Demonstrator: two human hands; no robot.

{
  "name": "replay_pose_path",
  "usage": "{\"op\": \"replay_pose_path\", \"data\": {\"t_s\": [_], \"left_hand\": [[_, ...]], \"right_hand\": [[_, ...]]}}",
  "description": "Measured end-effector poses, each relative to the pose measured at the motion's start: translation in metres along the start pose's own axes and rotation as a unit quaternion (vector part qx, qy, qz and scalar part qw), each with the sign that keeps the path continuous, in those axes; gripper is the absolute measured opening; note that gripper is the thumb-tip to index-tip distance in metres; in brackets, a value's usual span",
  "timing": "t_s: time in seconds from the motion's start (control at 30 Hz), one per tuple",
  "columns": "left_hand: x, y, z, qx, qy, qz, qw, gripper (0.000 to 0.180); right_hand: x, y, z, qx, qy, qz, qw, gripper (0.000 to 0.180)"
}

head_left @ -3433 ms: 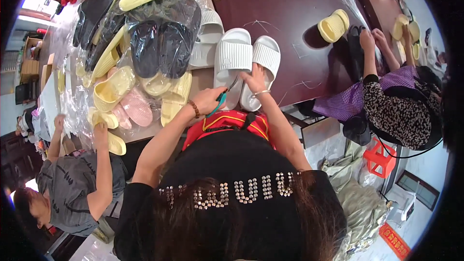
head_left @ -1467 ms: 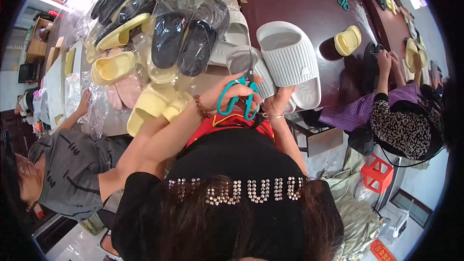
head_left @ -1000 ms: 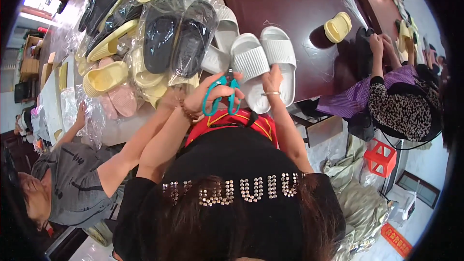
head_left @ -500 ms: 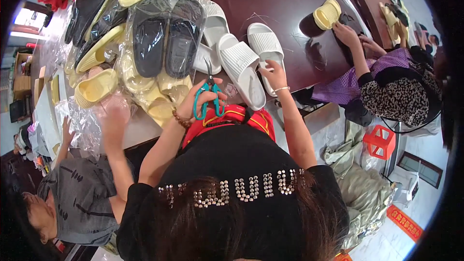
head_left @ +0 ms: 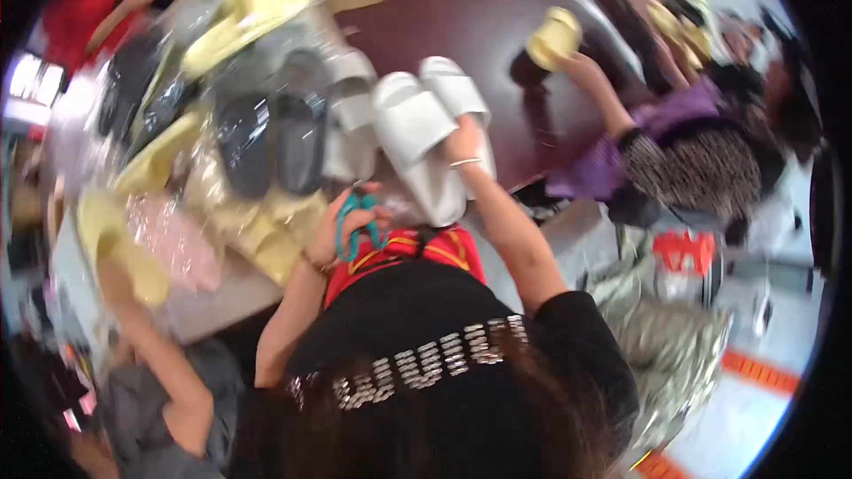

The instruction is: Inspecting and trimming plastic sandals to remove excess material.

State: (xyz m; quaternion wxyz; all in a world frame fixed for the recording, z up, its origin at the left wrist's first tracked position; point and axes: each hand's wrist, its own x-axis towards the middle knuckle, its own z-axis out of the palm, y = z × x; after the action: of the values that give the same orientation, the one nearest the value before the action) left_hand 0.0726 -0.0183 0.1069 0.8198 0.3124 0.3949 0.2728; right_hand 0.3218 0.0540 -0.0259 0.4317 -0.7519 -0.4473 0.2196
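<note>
My left hand (head_left: 351, 229) is closed round the teal handles of a pair of scissors (head_left: 359, 222), close to my lap at the table edge. Blur hides most of the blades. Two white slides lie side by side in front of me: the nearer-left white slide (head_left: 415, 137) and the right white slide (head_left: 448, 82). My right hand (head_left: 463, 140) reaches into the right one, its fingers at the strap opening and partly hidden. A further pale slide (head_left: 352, 98) lies to the left of the pair, partly covered.
Bagged black slides (head_left: 302, 137) and yellow slides (head_left: 275, 239) are heaped at left. There, a co-worker's hand (head_left: 115, 279) touches a yellow slide (head_left: 129, 257) beside a pink bagged one (head_left: 177, 244). Across the dark table (head_left: 426, 4), another person holds a yellow slide (head_left: 556, 38).
The whole view has shifted and blurred. My right hand has pushed farther into the right white slide. The left co-worker's hand has moved outward to a yellow slide.
</note>
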Motion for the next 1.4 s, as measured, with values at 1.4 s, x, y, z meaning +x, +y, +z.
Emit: {"op": "replay_pose_path", "data": {"t_s": [1.4], "left_hand": [[0.058, -0.066, -0.007, 0.34, -0.051, -0.035, 0.938, 0.043]], "right_hand": [[-0.071, -0.019, -0.013, -0.201, -0.141, -0.13, 0.961, 0.019]]}}
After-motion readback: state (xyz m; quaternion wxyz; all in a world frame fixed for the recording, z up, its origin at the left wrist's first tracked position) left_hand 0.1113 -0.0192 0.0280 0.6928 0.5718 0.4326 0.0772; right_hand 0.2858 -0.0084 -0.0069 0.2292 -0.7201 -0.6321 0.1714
